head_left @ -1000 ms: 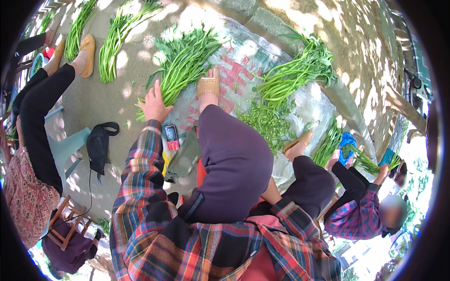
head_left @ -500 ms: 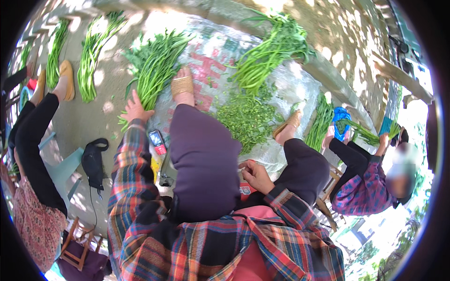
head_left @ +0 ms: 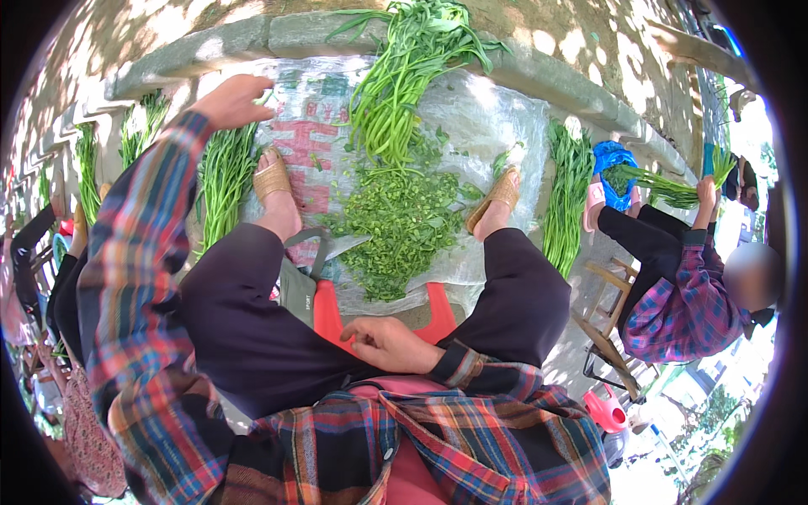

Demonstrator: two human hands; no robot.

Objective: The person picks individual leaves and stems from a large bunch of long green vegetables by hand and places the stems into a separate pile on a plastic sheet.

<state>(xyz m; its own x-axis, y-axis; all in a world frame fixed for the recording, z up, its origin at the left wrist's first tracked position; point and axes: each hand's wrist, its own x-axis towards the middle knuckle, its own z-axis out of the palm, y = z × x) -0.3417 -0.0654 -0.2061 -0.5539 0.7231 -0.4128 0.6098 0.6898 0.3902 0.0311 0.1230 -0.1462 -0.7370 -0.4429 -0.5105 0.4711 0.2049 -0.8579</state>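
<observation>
My left hand reaches far out over the top of a bundle of long-stemmed leafy greens on the left. Its fingers are apart, with no greens gripped in them. My right hand rests over my lap, fingers curled in; whatever they may hold is too small to make out. Between my feet lies a heap of loose trimmed leaves on a plastic sheet. Another big bunch of greens lies beyond the heap, its stems pointing toward me.
A red plastic stool and a grey bag sit between my legs. More greens lie beyond my right foot. On the right, another person holds a bunch over a blue bag. A stone curb runs behind the sheet.
My left hand has lifted off the left bundle's stems and moved farther away, above its leafy end. My knees have spread. My right hand stays curled near my lap. The view has shifted.
</observation>
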